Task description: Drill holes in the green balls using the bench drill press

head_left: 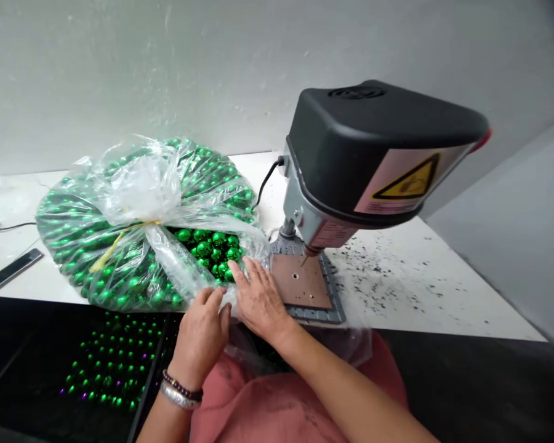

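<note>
A big clear plastic bag [170,277] full of shiny green balls [216,240] lies on the white table, tied at its top with a yellow strip [108,246]. A torn opening on its front right bares several balls. My left hand [203,332] is closed at the lower edge of this opening, with plastic gathered between thumb and fingers. Beside it, my right hand [261,301] rests on the bag's edge, fingers stretched toward the balls. The right hand's thumb side faces my left hand, and its underside is hidden.
A bench drill press [369,160] stands to the right, its bit above a brown board [302,283] on the grey base. Dark shavings [378,277] are scattered on the table. A phone [13,271] lies at left. Below, a dark tray [111,363] holds rows of green balls.
</note>
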Demonstrator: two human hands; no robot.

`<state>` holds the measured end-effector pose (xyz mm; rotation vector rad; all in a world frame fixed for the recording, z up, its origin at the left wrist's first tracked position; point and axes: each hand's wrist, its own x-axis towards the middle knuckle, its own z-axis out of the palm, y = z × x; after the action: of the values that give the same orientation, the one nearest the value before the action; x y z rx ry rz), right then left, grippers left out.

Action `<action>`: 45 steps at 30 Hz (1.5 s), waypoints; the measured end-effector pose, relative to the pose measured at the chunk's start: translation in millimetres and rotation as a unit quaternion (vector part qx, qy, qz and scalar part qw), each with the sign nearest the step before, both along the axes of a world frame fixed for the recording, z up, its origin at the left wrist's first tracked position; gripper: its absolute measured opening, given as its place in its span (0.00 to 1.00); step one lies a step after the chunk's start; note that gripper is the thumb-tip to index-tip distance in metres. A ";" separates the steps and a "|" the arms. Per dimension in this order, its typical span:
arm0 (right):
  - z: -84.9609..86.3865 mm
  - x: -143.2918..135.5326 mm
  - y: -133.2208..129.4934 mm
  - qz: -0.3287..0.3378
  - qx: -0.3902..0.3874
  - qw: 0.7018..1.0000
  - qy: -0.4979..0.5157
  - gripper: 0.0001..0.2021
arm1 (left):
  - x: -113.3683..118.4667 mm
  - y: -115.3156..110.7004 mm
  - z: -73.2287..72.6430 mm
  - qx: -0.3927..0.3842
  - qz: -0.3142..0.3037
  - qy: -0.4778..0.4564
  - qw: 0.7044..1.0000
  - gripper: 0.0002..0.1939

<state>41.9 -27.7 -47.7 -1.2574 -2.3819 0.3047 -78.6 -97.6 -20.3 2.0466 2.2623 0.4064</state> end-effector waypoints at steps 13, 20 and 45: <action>20.4 37.4 -7.6 0.051 -0.056 0.983 0.167 0.23 | 4.8 13.4 18.0 0.126 -0.125 -0.103 0.979 0.19; 46.0 97.6 -20.4 -0.014 -0.226 0.969 0.100 0.18 | 52.6 15.2 -7.0 0.061 -0.169 -0.238 0.954 0.21; 39.4 209.6 19.5 -0.175 -0.254 0.894 0.325 0.20 | 100.5 86.3 -1.2 -0.097 0.019 -0.229 0.968 0.21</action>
<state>251.5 -8.2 -8.3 -1.4701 -1.5131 1.0918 21.9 -11.3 -21.5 1.6148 1.9744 0.5678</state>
